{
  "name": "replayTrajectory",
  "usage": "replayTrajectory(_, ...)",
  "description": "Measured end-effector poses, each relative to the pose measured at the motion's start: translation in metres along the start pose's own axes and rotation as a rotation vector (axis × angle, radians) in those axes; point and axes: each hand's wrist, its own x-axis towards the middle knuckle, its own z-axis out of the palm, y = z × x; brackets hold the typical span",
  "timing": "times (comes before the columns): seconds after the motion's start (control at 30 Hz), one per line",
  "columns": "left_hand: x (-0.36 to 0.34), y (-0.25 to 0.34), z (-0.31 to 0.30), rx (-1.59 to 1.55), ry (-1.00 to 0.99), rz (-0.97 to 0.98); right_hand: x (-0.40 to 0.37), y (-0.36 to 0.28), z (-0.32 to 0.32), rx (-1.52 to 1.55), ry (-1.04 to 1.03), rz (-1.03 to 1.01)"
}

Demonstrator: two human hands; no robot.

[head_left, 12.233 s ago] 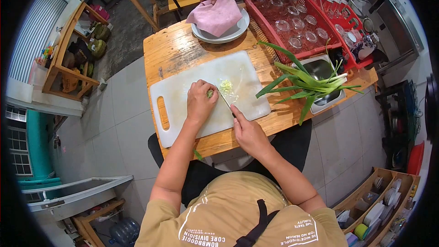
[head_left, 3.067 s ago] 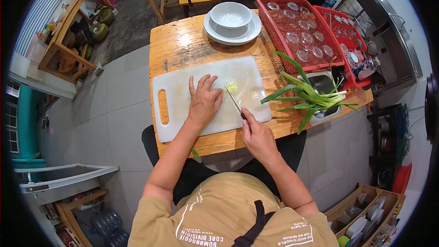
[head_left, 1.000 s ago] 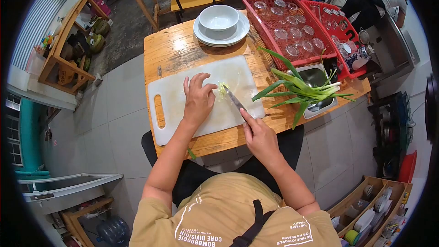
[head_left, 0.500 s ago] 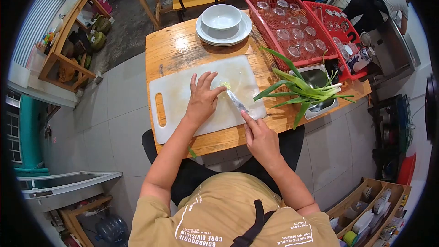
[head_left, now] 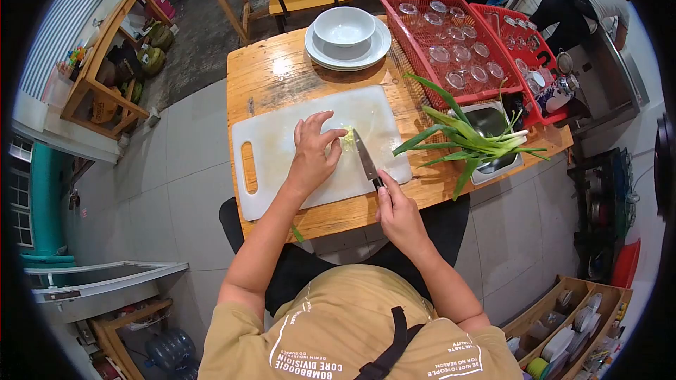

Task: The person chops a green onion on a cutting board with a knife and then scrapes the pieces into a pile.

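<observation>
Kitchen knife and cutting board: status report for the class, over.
Right hand holding kitchen knife, blade over cutting board. Left hand open, thumb close to blade tip and chopped bits. Spring onion leaves reach board's right edge.

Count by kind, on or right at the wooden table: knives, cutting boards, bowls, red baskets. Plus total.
Knife: 1
White cutting board: 1
White bowl: 1
Red baskets: 2
Total: 5
</observation>
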Motion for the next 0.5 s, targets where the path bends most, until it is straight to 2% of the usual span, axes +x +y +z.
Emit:
replayTrajectory(0.07,-0.001,-0.001,-0.002,-0.036,0.012,-0.016,0.0,0.002,0.0,0.032,0.022,-0.017)
replayTrajectory(0.13,-0.003,-0.004,-0.001,-0.042,0.016,-0.022,-0.005,-0.022,-0.009,0.134,-0.031,0.122)
replayTrajectory(0.17,-0.002,-0.004,0.0,-0.052,0.022,-0.023,-0.005,-0.022,-0.007,0.134,-0.03,0.124)
replayTrajectory(0.27,-0.002,-0.005,0.002,-0.034,-0.006,-0.029,-0.005,-0.011,0.0,0.085,-0.036,0.02)
replayTrajectory(0.33,-0.001,-0.002,0.001,-0.035,-0.001,-0.029,-0.001,0.0,0.008,0.053,0.047,-0.035)
replayTrajectory(0.5,-0.002,0.002,0.0,0.023,-0.022,-0.011,-0.007,-0.007,0.007,0.028,0.042,-0.042)
